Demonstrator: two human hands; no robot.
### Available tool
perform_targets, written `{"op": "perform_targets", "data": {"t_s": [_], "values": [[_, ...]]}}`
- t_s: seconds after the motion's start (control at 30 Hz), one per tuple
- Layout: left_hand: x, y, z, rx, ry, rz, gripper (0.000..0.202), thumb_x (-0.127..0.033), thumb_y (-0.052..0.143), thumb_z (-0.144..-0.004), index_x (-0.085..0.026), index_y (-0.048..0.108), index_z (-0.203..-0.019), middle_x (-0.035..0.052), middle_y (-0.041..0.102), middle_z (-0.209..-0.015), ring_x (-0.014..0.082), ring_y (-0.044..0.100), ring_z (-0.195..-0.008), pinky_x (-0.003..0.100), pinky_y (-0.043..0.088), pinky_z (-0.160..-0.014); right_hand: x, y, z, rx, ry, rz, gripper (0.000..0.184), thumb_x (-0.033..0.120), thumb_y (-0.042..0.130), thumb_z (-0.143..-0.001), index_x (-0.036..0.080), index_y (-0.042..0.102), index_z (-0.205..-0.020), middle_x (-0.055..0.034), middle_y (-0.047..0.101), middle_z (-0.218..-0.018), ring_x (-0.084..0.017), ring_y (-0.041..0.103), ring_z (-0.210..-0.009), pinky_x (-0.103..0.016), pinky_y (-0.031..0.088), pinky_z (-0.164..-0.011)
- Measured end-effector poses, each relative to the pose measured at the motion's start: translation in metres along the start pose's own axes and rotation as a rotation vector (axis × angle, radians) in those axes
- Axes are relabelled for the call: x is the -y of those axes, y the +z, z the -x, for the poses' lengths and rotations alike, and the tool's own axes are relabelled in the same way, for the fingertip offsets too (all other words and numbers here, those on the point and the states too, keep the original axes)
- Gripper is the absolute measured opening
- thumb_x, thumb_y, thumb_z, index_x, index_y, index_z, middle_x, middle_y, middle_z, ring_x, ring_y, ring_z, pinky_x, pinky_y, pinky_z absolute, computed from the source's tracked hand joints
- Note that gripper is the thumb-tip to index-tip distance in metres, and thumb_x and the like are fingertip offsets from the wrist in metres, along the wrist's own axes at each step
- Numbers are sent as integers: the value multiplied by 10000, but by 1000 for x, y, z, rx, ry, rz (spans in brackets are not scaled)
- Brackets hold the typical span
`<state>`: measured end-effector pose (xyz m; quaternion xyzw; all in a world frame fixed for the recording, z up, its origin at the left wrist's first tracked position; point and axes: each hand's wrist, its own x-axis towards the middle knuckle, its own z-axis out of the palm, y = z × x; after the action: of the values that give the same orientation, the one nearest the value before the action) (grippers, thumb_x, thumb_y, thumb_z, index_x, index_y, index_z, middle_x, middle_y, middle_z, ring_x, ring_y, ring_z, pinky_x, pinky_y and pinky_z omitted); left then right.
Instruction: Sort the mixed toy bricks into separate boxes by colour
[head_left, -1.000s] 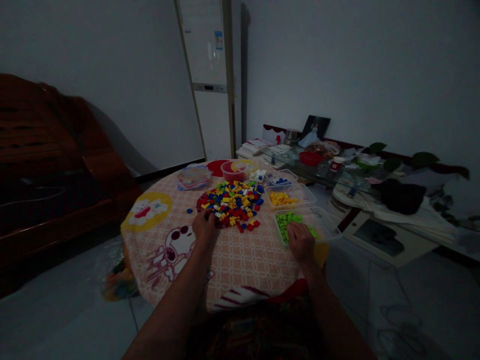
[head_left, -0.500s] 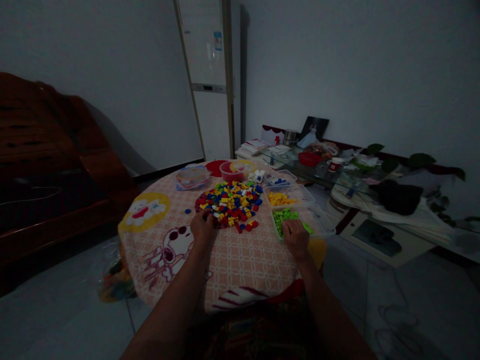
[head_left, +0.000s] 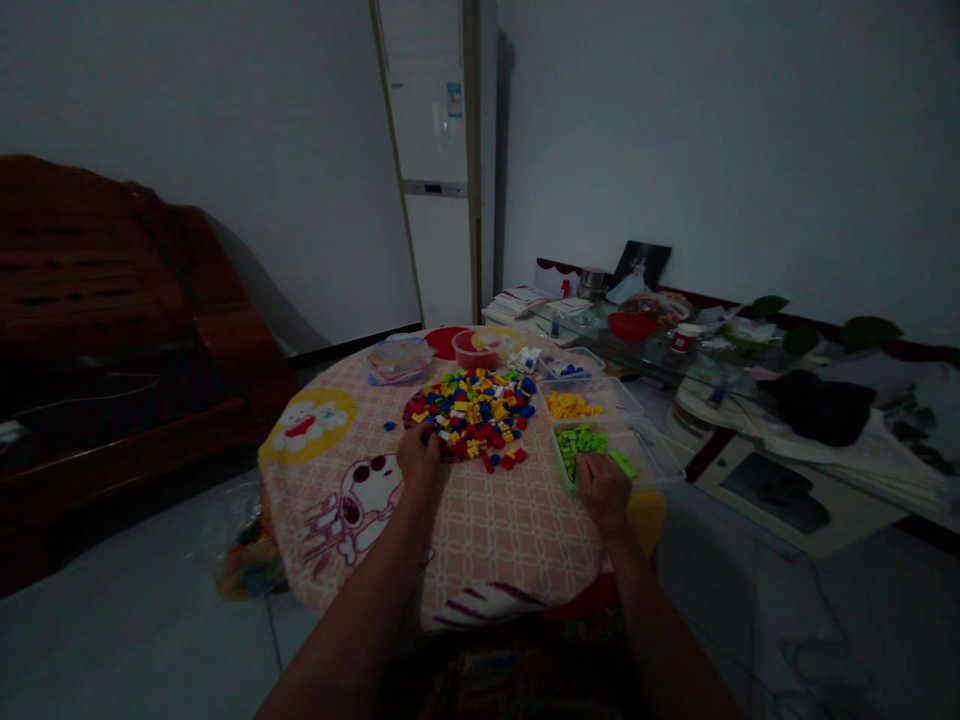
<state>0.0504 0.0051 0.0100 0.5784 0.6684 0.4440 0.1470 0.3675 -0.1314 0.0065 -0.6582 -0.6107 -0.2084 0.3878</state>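
Note:
A heap of mixed toy building bricks [head_left: 480, 410], red, yellow, blue, white and green, lies in the middle of the round table. At its near left edge is my left hand [head_left: 418, 455], fingers curled in; whatever they hold is hidden. My right hand [head_left: 604, 490] is closed like a fist over the near edge of a clear plastic box [head_left: 660, 455]. Green bricks [head_left: 576, 445] fill the left part of that box, and I cannot make out anything inside the fist. Behind it, yellow bricks [head_left: 571, 404] lie in a second clear box [head_left: 622, 398].
Farther back are a box with blue bricks [head_left: 571, 370], some white bricks [head_left: 523, 360], a pink tub [head_left: 476, 350] and stacked lids [head_left: 399, 358]. A patterned cloth [head_left: 495, 540] covers the table. A cluttered glass-topped stand [head_left: 585, 320] is at the right, a wooden bench [head_left: 225, 345] at the left.
The whole view has shifted, so the table and room sit farther right and slightly lower. Both hands stay at nearly the same places by the heap and the green box.

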Motion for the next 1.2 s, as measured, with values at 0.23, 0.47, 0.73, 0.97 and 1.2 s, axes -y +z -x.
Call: {"op": "perform_targets", "data": {"t_s": [0.23, 0.47, 0.73, 0.97, 1.2], "values": [[-41, 11, 14, -21, 258, -110, 320, -212, 560, -899, -217, 746, -1161, 118, 730, -1274, 309, 611, -1246, 473, 396, -1133, 2, -1, 1, 38, 25, -8, 404, 278, 455, -1036, 207, 674, -704, -86, 705, -731, -203, 588, -711, -312, 362, -688], [-69, 39, 19, 169, 428, -147, 412, -238, 615, -906, -184, 686, -1309, 156, 695, -1338, 312, 596, -1263, 450, 404, -1124, 2, -2, 1, 30, 9, 44, 421, 275, 448, -1048, 208, 665, -693, -78, 688, -714, -197, 575, -701, -314, 351, -692], [-81, 46, 24, 182, 450, -215, 394, -288, 670, -885, -213, 692, -1271, 139, 714, -1277, 321, 593, -1242, 461, 383, -1092, 4, -3, 1, 23, 8, 25, 412, 269, 455, -1042, 207, 652, -685, -82, 681, -708, -197, 566, -686, -318, 338, -677], [-111, 59, 16, 277, 448, -340, 337, -343, 650, -934, -178, 714, -1221, 176, 705, -1248, 339, 597, -1194, 470, 398, -1031, 4, -2, 2, 21, 6, 24, 401, 243, 454, -1041, 205, 646, -691, -76, 679, -707, -194, 567, -690, -315, 346, -687], [-114, 64, 9, 332, 444, -445, 401, -282, 598, -961, -187, 678, -1341, 179, 675, -1258, 330, 615, -1173, 436, 430, -974, 4, -2, 2, 23, 1, 39, 403, 248, 453, -1043, 216, 627, -681, -69, 673, -698, -193, 575, -701, -313, 358, -700]]}}
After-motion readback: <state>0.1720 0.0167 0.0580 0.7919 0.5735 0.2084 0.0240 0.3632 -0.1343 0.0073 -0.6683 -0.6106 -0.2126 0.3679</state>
